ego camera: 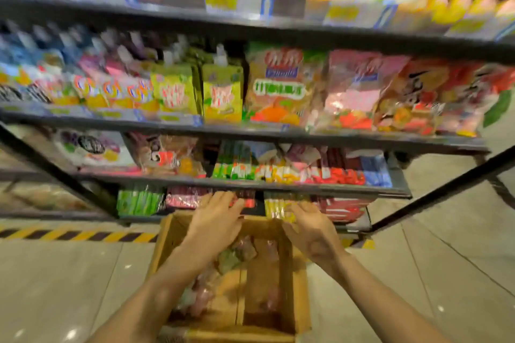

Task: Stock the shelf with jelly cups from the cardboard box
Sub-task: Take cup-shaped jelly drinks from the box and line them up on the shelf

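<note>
Brown cardboard box (281, 273) sits open on the pale tiled floor (83, 287), directly in front of the shelf unit (250, 135). Both forearms reach forward over it.

Left hand (216, 221): palm down, fingers extended and slightly spread, tips at the front of the lowest shelf level against red packets (184, 199). Fingers straight; no object seen in its grasp.

Right hand (309, 227): also palm down, fingers bent toward a yellow packet (278, 210) on the lowest level. Motion blur; cannot tell whether it grips the packet or only touches it.

Jelly cups (239, 255): a loose heap of pink, green and pale wrapped pieces in the left half of the box, partly under the left forearm. Too blurred to count. Right half of the box shows mostly bare cardboard bottom.

Four shelf levels are visible. Lowest: green packets (139, 200) left, red centre, yellow and red to the right. Next up: rows of green, yellow, red and blue packs. Above that: two green spouted pouches (223, 92) beside large orange and pink bags (281, 89).

Yellow-and-black hazard stripe (78, 235) runs along the floor left of the box. A dark diagonal bar (446, 192) crosses at right.
</note>
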